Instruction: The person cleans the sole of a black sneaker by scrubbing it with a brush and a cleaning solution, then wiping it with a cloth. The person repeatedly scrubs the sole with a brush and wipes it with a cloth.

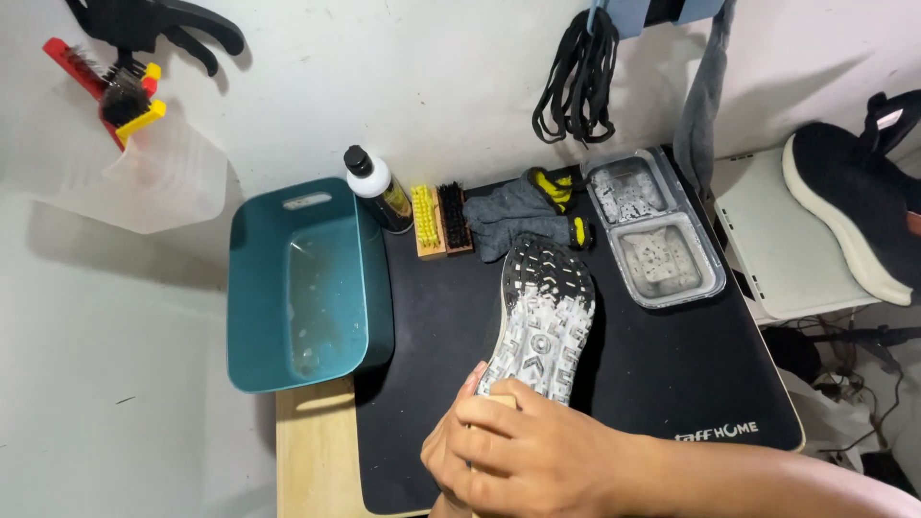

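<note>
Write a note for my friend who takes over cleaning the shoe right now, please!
Hands: right hand lies over the heel of the shoe; left hand is tucked under it, gripping the same end.
Shoe: sole up on the black mat, sole covered in soapy foam.
Nearby: teal tub of water on the left, two brushes, a bottle and grey gloves behind.
Done: sole is lathered.
Left: foam not yet rinsed or wiped off.
</note>
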